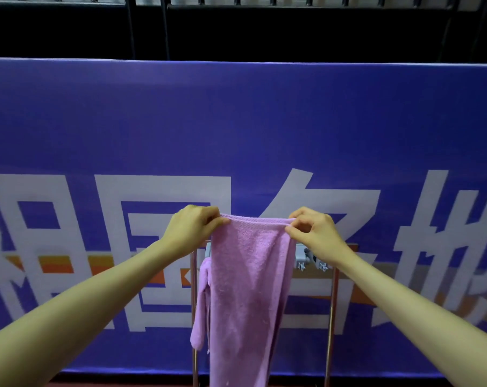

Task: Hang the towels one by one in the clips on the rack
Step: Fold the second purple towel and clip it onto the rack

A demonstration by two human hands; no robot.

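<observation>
Both hands are up in front of the rack, stretching a lilac terry towel by its top hem. The left hand pinches the left corner between thumb and curled fingers, and the right hand pinches the right corner the same way — so the hem is pulled fairly taut between them while the rest hangs straight down in front of the rack's chrome posts. A second lilac towel hangs just behind and to the left; I can't see what it's clipped to.

Handling-wise this looks soft, floppy and light — no stiffness at all, so it'll sag and bunch the second one corner goes slack. The stitched hem looks like the firmest bit, so that's where I'd keep hold and where I'd feed it in. The grey clips sit lower, just under the right wrist, so the hem probably needs to come down to them.
</observation>
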